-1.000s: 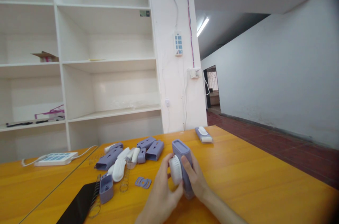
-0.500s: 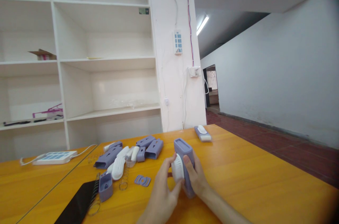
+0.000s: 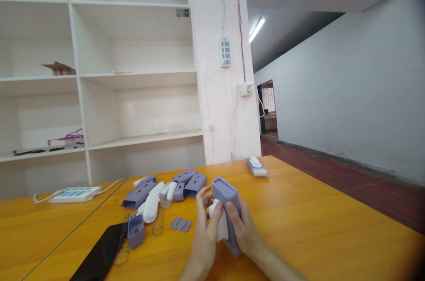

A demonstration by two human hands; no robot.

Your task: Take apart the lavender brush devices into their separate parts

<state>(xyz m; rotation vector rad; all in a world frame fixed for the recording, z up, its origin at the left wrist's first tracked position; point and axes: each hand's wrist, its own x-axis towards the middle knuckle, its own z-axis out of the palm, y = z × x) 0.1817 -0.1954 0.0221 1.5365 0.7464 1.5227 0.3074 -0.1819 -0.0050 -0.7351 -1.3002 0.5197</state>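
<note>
Upright above the table, a purple plastic case (image 3: 222,187) with a recessed top is gripped by my right hand (image 3: 246,230), its thumb on the near face. My left hand (image 3: 205,232) has its thumb across a white ribbed oval piece (image 3: 223,228) and holds it against the case's left side. Left-hand fingers partly hide how the two parts meet. To the left lie a flat purple cut-out plate (image 3: 181,224), a wire spring (image 3: 158,227) and an open purple box-shaped part (image 3: 136,232).
Several purple shells (image 3: 138,195) and white oval pieces (image 3: 151,208) are heaped left of my hands. A black flat panel (image 3: 99,254) lies at the near left. A white power strip (image 3: 75,194) sits behind it. Another purple-and-white unit (image 3: 256,167) stands by the far edge.
My left thumb has shifted from the white piece's lower edge up across its face, and its fingers have risen. The case has tilted slightly left. The camera view has shifted a little.
</note>
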